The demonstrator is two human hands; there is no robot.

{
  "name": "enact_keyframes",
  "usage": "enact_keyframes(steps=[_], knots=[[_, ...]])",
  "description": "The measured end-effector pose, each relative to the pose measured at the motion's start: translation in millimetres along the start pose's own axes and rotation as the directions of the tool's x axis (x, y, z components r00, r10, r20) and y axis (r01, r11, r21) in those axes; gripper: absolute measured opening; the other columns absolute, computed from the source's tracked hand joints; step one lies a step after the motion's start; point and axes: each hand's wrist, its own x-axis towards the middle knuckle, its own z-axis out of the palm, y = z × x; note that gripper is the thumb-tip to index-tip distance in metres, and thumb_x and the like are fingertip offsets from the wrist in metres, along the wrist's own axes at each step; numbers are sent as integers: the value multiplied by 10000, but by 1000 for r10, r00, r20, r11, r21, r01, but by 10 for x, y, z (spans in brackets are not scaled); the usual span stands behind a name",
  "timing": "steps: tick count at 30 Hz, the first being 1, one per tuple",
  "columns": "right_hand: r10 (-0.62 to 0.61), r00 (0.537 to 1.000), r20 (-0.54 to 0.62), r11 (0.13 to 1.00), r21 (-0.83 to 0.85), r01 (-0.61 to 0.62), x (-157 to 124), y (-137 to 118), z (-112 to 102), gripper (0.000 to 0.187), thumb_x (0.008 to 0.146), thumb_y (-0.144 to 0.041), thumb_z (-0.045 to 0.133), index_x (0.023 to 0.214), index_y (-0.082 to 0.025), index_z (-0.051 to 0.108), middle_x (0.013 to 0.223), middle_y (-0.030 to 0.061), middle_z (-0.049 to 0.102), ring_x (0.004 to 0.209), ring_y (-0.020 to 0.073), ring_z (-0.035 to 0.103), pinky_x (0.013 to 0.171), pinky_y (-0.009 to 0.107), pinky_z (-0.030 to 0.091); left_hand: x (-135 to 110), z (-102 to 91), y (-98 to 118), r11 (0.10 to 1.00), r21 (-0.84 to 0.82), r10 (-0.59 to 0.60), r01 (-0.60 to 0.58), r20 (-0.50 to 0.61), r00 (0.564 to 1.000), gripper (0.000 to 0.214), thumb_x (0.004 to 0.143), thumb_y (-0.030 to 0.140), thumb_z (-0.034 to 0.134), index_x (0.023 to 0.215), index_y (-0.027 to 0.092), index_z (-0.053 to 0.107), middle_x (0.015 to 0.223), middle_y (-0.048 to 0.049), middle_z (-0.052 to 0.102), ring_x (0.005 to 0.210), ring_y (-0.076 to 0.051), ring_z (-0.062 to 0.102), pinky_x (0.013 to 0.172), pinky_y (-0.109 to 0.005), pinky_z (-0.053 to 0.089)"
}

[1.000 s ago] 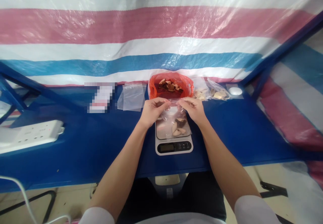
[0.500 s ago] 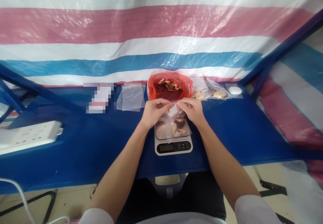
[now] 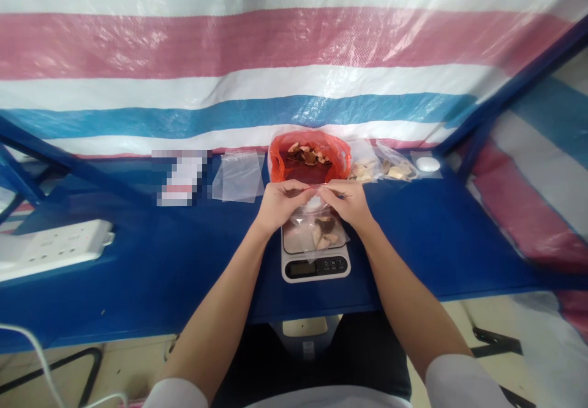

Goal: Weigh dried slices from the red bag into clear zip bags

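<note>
Together, left hand [image 3: 278, 203], right hand [image 3: 350, 200] pinching clear bag [image 3: 322, 231], scale [image 3: 315, 266] display unreadable

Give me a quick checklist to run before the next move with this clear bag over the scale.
1. Both hands grip the clear bag: left hand and right hand pinch its top edge. Ok.
2. Bag lined up over the platform of the scale. Ok.
3. Slices lie low in the bag, none seen spilled on the platform. Ok.
4. Bag's mouth pressed shut along its whole length. Cannot tell; the fingers cover it.
5. Display reading. Cannot tell; too small.
6. Red bag behind the hands stands open. Ok.
</note>
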Motion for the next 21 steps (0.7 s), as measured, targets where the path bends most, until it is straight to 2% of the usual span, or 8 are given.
enact_keyframes(steps=[7,12,16,21], knots=[[-4,1000,1,1000,-1,4,-3,23,9,341,895,-331,603,599,-173,662,553,-6,585,501,103,503,503,241,364,10,-6,-11,1000,9,0,0,4,1000,202,725,357,797,773,161,776,766,-44,751,668,-140,640,674,-257,509],[105,994,-11,991,90,-103,0,25,3,318,877,-351,607,619,-178,679,574,0,640,530,117,559,530,239,416,21,-37,-48,998,-17,-65,65,7,998,257,718,398,807,794,154,779,717,-42,737,637,-136,627,623,-246,488],[232,973,15,952,200,-230,-5,36,20,283,854,-371,618,661,-178,691,577,-1,649,508,118,550,495,236,414,3,-29,-15,998,-30,-62,62,15,998,257,715,394,809,778,148,771,715,-44,734,637,-138,629,628,-248,490],[260,966,6,936,243,-253,2,36,20,261,828,-370,655,644,-187,676,580,-4,651,496,113,545,492,239,423,-4,-32,-16,997,-31,-73,74,28,997,259,725,398,803,788,148,774,698,-43,729,627,-134,624,615,-240,481]])
